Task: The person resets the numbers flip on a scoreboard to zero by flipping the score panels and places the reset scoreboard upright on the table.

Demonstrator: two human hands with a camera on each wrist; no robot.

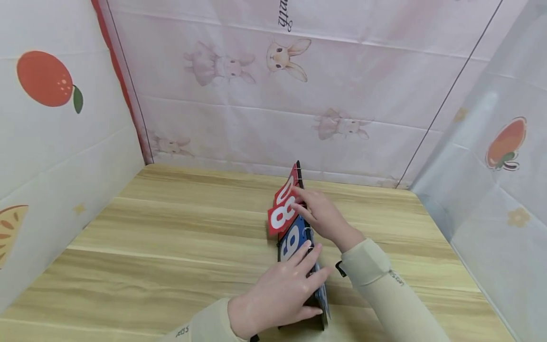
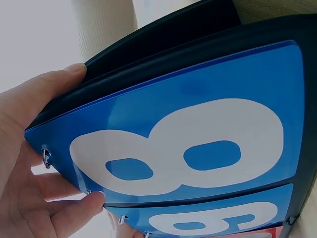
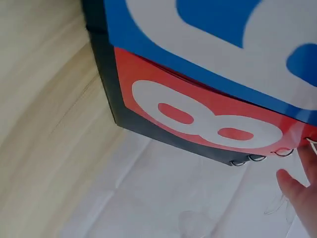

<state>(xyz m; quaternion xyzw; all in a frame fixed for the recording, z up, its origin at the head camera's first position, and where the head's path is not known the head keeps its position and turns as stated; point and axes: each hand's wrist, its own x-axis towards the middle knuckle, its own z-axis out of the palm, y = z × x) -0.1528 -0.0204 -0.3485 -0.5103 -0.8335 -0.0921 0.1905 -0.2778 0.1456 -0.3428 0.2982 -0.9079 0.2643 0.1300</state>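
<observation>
A tabletop flip scoreboard [image 1: 290,242] with a black frame stands on the table, its red and blue number cards hung on metal rings. My left hand [image 1: 284,289] grips its near end across the top edge. In the left wrist view, the thumb [image 2: 74,69] lies on the black frame and a fingertip [image 2: 94,198] is by the rings, next to a blue 8 card [image 2: 198,148]. My right hand [image 1: 322,213] is at the far end, its fingers loosely bent at the top of a red 8 card [image 1: 282,218]. This card tilts out from the board.
The scoreboard stands on a wood-grain table [image 1: 171,247]. Printed cloth walls rise behind the table [image 1: 239,95] and on its left [image 1: 51,142] and right [image 1: 491,190] sides. A blue 6 card [image 1: 290,242] hangs between the hands.
</observation>
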